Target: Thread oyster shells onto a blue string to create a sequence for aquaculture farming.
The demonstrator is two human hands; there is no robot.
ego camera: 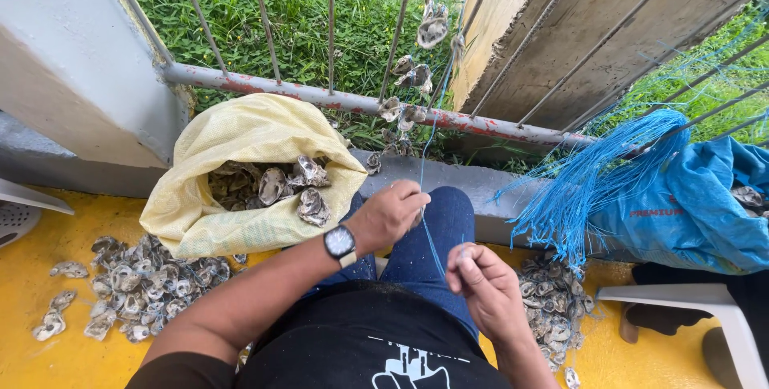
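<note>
Both hands pinched thin blue cord (430,238): left hand (390,213) curled over a mostly hidden rough shell, right hand (483,280) just below.

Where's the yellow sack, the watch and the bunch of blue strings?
yellow sack (240,137), head view, on its folded-back top.
watch (340,241), head view, on its dark face.
bunch of blue strings (593,177), head view, mid-bundle.
</note>
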